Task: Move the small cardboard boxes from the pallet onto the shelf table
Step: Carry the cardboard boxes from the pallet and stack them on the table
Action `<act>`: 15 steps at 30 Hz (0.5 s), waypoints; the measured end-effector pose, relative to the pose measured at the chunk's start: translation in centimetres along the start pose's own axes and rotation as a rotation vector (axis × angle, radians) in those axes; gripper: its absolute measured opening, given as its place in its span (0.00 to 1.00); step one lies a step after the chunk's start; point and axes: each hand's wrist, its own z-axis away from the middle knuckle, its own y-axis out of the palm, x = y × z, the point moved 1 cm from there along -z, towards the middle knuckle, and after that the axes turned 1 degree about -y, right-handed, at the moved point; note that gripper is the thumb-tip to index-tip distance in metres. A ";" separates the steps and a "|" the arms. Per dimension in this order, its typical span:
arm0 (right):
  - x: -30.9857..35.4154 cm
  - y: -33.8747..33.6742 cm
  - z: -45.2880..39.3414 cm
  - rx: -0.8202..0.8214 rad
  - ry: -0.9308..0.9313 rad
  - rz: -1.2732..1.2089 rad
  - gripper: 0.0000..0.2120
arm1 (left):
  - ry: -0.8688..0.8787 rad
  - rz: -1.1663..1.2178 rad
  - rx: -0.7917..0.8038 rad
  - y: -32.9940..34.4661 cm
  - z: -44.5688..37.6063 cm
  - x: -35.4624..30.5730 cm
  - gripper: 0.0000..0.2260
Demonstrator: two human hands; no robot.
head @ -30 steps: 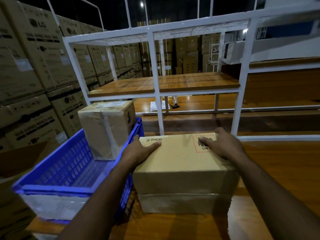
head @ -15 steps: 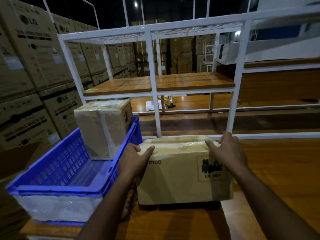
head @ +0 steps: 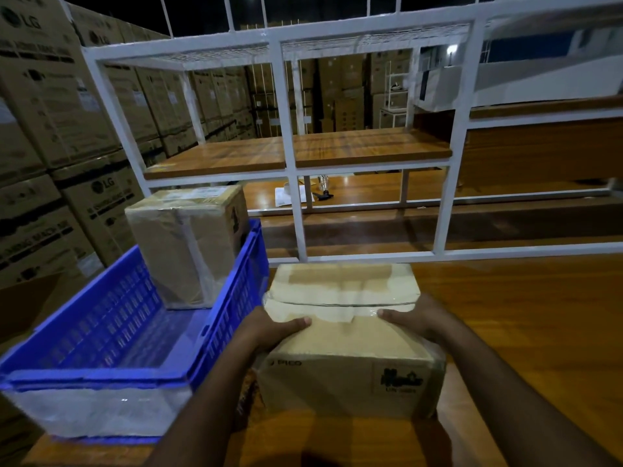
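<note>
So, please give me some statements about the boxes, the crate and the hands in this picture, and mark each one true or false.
1. Both hands hold the PICO box: the left hand at its left side, the right hand at its right side. True.
2. The blue crate is to the right of the PICO box. False: it stands to its left.
3. A taped cardboard box stands inside the blue crate. True.
4. The PICO box lies on the raised wooden shelf. False: it is at the lower wooden table top, in front of the white frame.
5. The PICO box is open and empty. False: it is closed with tape.
</note>
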 end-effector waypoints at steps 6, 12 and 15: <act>-0.8 0.6 -0.7 -0.043 0.059 0.092 0.46 | -0.025 -0.052 -0.044 0.3 -0.5 0.3 0.57; -1.1 -0.8 0.4 0.088 -0.036 0.011 0.40 | 0.017 -0.142 -0.036 0.9 1.1 1.3 0.53; -0.7 -2.4 1.1 0.208 0.024 0.087 0.24 | 0.016 -0.164 0.000 0.4 2.0 1.7 0.46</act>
